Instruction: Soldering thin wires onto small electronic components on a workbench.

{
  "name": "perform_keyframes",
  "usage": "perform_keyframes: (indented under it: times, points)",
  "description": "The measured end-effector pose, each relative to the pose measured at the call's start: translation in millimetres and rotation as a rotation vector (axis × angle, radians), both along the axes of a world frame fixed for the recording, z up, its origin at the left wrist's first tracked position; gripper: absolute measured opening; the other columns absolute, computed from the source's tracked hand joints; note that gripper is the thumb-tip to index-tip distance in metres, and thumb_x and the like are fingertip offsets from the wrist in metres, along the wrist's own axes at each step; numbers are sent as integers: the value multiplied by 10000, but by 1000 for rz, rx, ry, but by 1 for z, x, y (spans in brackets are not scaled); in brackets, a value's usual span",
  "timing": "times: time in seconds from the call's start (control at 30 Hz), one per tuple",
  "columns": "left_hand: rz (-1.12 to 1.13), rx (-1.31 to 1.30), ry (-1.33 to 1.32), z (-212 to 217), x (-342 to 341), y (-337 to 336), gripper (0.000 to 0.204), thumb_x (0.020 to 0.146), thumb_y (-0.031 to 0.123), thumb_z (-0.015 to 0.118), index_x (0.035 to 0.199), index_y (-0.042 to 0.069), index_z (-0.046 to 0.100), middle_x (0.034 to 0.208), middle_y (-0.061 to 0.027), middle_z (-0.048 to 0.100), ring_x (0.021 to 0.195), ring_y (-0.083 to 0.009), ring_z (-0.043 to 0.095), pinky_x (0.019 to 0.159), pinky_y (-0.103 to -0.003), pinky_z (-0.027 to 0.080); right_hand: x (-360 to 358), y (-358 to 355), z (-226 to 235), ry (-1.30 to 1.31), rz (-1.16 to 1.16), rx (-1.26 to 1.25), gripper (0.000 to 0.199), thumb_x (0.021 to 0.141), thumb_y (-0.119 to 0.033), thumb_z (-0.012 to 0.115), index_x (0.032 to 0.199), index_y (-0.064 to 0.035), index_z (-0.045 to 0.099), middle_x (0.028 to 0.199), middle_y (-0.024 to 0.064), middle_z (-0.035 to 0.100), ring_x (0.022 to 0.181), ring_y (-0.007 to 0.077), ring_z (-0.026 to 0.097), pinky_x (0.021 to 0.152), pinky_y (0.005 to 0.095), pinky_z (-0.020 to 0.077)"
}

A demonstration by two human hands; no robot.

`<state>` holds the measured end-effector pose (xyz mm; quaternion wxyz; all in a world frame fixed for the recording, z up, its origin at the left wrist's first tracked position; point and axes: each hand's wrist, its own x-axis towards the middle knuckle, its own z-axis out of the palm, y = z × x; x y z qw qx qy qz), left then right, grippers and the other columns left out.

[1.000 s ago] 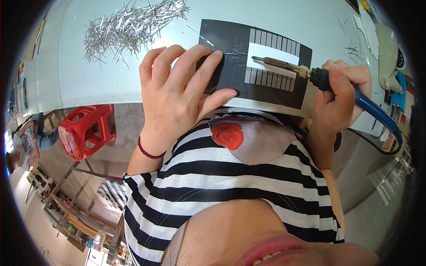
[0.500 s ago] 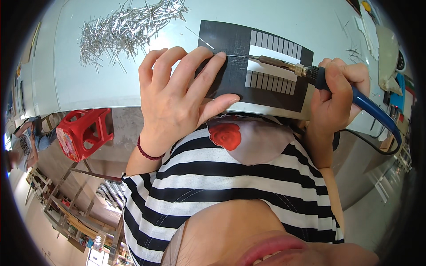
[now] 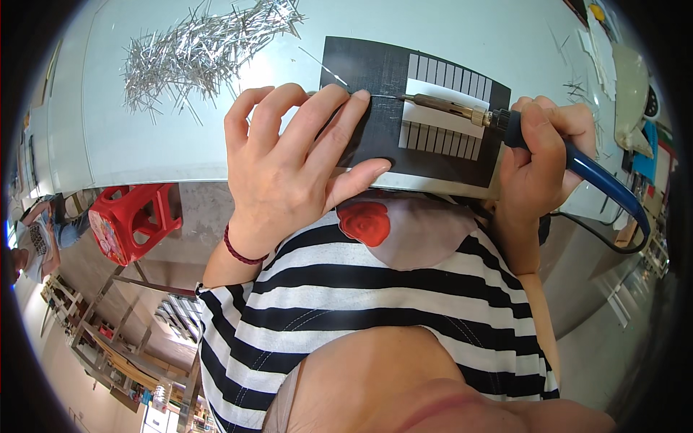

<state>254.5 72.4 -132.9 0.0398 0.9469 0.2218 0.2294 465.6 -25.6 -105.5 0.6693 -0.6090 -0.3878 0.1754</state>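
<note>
A dark rectangular panel (image 3: 375,79) with pale strips lies on the white table near its front edge. My left hand (image 3: 289,159) rests flat on the panel's left part, fingertips pressing a thin metal wire (image 3: 382,96) against it. My right hand (image 3: 538,155) grips a blue-handled soldering iron (image 3: 505,119); its metal tip lies across the pale strips and points left, meeting the wire just past my left fingertips. A dark cable runs from the iron's handle off to the right.
A heap of several short metal wires (image 3: 195,50) lies at the table's far left. Tools and clutter (image 3: 635,86) sit at the right edge. A red plastic stool (image 3: 133,220) stands on the floor below the white table (image 3: 144,144). Another person (image 3: 36,238) sits at far left.
The soldering iron's tip has moved up and to the left across the panel, from the pale strips' middle to my left fingertips. My left hand has stayed on the panel.
</note>
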Motion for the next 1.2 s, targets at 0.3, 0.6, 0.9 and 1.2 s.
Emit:
perform_keyframes:
  times: [0.3, 0.6, 0.9, 1.2]
  points:
    - [2, 12, -2, 0, 1, -1, 520, 847, 545, 671, 1164, 140, 742, 1097, -17, 653, 959, -248, 548, 941, -416, 405, 2, -4, -4, 18, 17, 39, 192, 855, 13, 643, 759, -35, 484, 625, -6, 437, 552, 56, 355, 535, 249, 308]
    - [5, 21, 0, -1, 0, 0, 516, 842, 542, 675, 1161, 143, 744, 1087, -9, 655, 955, -246, 547, 935, -413, 405, 1, -4, -6, 85, 79, 70, 169, 837, 29, 696, 794, -34, 545, 670, 0, 534, 592, 50, 436, 554, 226, 346]
    - [11, 16, -6, -2, 1, 0, 516, 843, 553, 671, 1146, 143, 750, 1083, -5, 654, 953, -244, 549, 930, -411, 405, 3, -6, -6, 92, 100, 27, 161, 846, 27, 692, 805, -30, 546, 684, 7, 553, 598, 46, 445, 553, 221, 354]
    - [45, 18, 0, 1, -3, 0, 561, 876, 602, 610, 1174, 143, 736, 1132, -24, 648, 1010, -255, 537, 962, -415, 382, 0, -3, 1, 95, 158, 20, 223, 863, 63, 651, 780, -35, 470, 632, -13, 475, 573, 34, 378, 525, 224, 318]
